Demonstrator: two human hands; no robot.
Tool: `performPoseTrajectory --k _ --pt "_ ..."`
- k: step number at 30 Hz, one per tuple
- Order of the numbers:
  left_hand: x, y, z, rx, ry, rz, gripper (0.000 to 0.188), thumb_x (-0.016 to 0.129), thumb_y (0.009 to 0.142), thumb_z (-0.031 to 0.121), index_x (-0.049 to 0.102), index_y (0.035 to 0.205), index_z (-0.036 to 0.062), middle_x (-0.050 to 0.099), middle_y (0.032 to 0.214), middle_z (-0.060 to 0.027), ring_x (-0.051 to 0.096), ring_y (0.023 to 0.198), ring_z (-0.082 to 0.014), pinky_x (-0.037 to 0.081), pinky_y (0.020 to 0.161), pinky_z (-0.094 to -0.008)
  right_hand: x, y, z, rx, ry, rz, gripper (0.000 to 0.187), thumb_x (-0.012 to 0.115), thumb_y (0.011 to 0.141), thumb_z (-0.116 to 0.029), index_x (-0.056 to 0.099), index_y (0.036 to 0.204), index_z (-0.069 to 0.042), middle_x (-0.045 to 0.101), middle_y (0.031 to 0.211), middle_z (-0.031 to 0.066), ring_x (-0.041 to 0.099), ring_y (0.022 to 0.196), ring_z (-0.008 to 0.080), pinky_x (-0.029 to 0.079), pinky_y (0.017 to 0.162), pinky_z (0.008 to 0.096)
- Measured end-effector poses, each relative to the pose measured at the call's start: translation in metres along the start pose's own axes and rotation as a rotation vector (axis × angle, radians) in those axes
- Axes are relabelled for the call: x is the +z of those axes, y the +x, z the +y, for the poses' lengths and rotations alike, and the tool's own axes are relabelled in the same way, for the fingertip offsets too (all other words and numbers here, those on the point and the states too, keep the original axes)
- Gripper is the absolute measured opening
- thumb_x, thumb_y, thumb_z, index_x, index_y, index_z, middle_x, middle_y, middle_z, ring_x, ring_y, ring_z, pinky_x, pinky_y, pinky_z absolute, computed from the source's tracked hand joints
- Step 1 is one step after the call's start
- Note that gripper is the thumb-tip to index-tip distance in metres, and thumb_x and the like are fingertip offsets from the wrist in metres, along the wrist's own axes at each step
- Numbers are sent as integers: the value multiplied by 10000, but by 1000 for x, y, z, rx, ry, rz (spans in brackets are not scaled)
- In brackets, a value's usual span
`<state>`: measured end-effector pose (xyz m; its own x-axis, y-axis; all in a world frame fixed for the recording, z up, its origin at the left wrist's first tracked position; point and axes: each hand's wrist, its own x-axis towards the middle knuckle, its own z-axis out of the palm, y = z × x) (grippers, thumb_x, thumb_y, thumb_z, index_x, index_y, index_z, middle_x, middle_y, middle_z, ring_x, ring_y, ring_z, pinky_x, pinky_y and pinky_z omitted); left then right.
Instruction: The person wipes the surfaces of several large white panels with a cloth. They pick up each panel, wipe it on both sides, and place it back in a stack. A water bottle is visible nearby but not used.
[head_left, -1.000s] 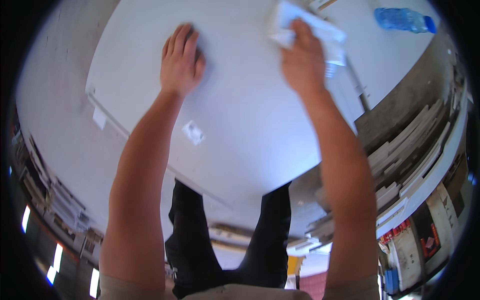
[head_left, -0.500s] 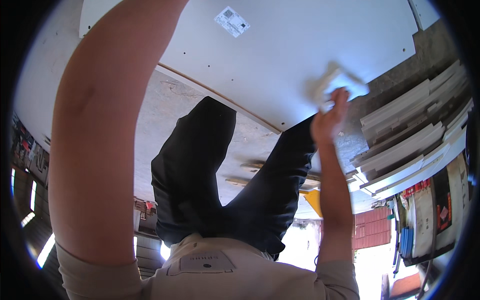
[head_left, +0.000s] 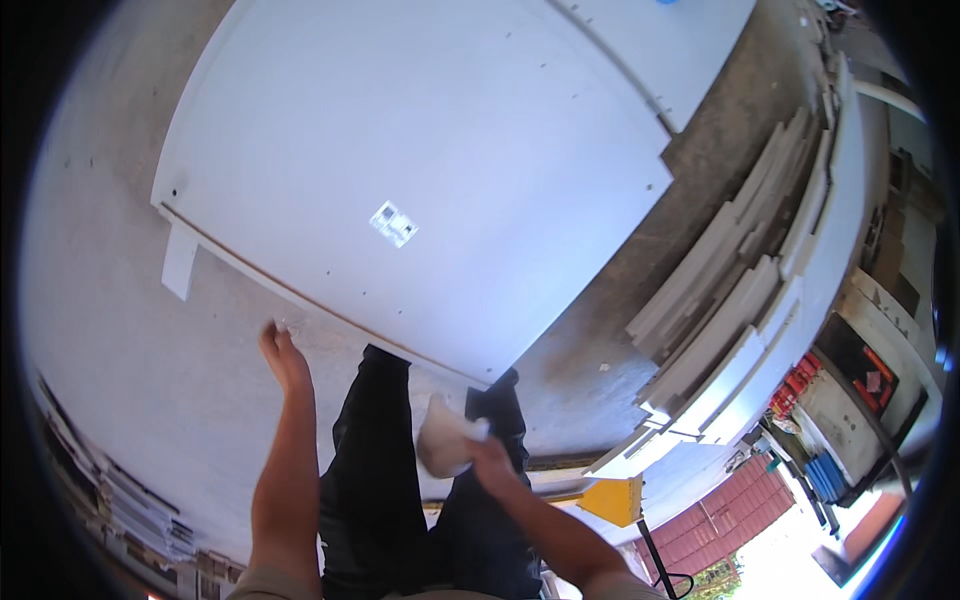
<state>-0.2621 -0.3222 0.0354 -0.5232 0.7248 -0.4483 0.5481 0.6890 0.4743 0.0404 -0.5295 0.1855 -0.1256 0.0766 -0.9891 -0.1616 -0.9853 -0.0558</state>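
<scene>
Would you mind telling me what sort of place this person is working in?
Probably a carpentry or furniture workshop. A large white panel lies flat in front of the person, more cut white boards are stacked at the right, and the floor is dusty concrete. The right hand holds a white cloth.

1. Large white panel [head_left: 420, 170] noted lying flat, top bare except for a small sticker [head_left: 394, 223]; open passage above it.
2. Near edge of panel found just ahead of left hand [head_left: 283, 357], blocking forward travel at that level.
3. Right hand [head_left: 487, 462] occupied by a crumpled white cloth [head_left: 443, 440], held low over dark trousers [head_left: 385, 480].
4. Stacked white boards [head_left: 740, 300] observed crowding the right side.
5. Grey floor [head_left: 110, 330] left of panel found unobstructed.
</scene>
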Motion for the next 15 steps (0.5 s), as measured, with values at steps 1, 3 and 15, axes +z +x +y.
performPoseTrajectory --k 1,3,15 --pt "1 -10 -15 -94 24 -98 403 489 975 215 543 1272 -52 571 1267 -202 518 1215 -305 374 1056 -379 -29 -6 -13 -234 -259 138 344 534 955 -193 607 1243 -21 614 1232 236 607 1097 353 475 969 438" --pt "20 -26 -45 -258 -58 -267 390 489 974 277 587 1227 -1 626 1190 -162 558 1161 -282 415 990 -368 -104 3 -48 -468 -295 307 384 503 970 -205 553 1288 5 587 1300 213 571 1184 332 446 1019 474" --pt "119 -139 33 -738 -678 -447 705 464 968 578 407 1442 59 509 1401 -136 510 1243 -292 411 1011 -441 -317 42 -490 -932 677 39 582 428 1002 -342 344 1478 -19 422 1507 135 419 1370 316 339 1113 517"
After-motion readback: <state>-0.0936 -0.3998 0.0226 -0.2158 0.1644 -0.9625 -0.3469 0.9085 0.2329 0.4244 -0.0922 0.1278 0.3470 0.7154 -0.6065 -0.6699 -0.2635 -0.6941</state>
